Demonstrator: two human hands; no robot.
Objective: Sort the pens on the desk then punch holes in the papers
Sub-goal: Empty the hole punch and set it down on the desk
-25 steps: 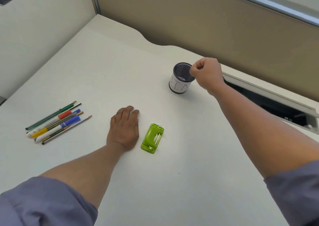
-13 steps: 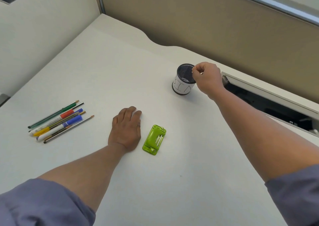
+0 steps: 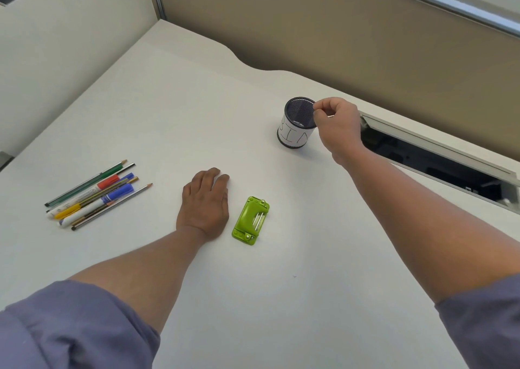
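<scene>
- The bundle of pens and pencils (image 3: pixel 92 194) lies on the white desk (image 3: pixel 174 109) at the left, well apart from the left hand (image 3: pixel 204 204), which rests palm down on the desk with its fingers lying flat and loose, holding nothing.
- A lime-green plastic hole punch (image 3: pixel 250 221) sits just beside the left hand, on its right.
- The black wire-mesh pen cup with a white paper label (image 3: pixel 297 123) stands upright toward the back of the desk, far to the right of the pens.
- The right hand (image 3: pixel 339 123) is at the cup's right side, fingers curled, thumb and forefinger pinching the cup's rim.
- Compared with a second ago, the right hand sits lower and closer against the cup, and the pinch now closes on the rim; half a second ago it was already at the rim. The left hand, pens and punch lie as they did.
- The pens lie side by side, roughly parallel, their long axes running from lower left to upper right, with the pencil tips at the upper-right ends.
- The green one (image 3: pixel 87 184) lies farthest back; the grey pencil (image 3: pixel 112 206) lies nearest the viewer, with the red-capped (image 3: pixel 108 183), blue-capped (image 3: pixel 118 192) and yellow (image 3: pixel 67 211) ones between them.
- The punch's long axis also tilts slightly toward the upper right.
- An open cable slot with a grey hinged lid (image 3: pixel 439 154) lies behind the right forearm.
</scene>
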